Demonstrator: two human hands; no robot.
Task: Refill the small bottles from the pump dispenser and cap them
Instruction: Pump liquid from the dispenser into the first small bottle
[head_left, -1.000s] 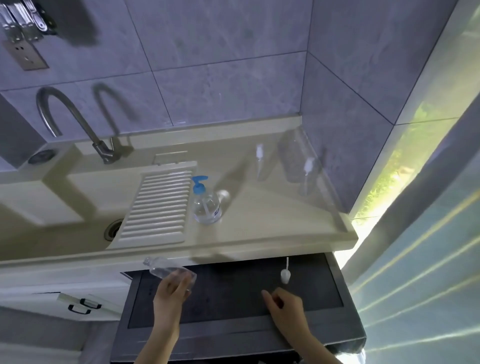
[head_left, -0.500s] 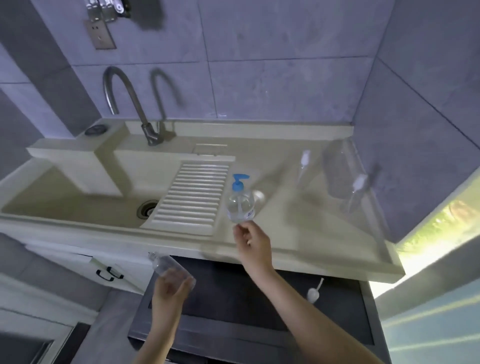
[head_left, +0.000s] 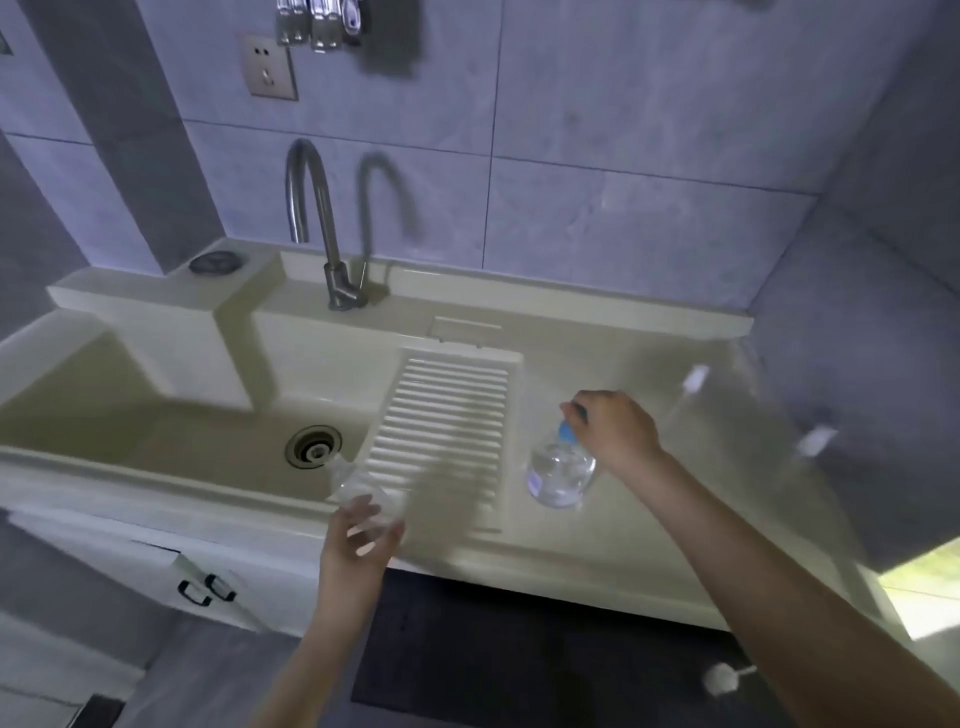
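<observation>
My left hand (head_left: 358, 540) holds a small clear open bottle (head_left: 361, 486) tilted, its neck pointing up and left, over the sink's front rim. My right hand (head_left: 613, 431) grips the blue pump head of the clear pump dispenser (head_left: 561, 467), which stands on the beige counter right of the ribbed washboard. Two more small clear bottles with white spray tops, one (head_left: 691, 395) and another (head_left: 810, 447), stand blurred at the counter's right. A white spray cap with its tube (head_left: 722, 678) lies on the dark appliance top below the counter.
The beige sink (head_left: 156, 436) with a drain (head_left: 313, 447) lies to the left, with a ribbed washboard (head_left: 447, 431) sloping into it. A curved steel tap (head_left: 317, 218) rises behind. A grey tiled wall closes the right side. A white cabinet with black handles (head_left: 205, 590) is below.
My right hand left the dark appliance top, reached up to the dispenser and now grips its pump head. My left hand rose with the small bottle to the sink's rim. The view shifted left.
</observation>
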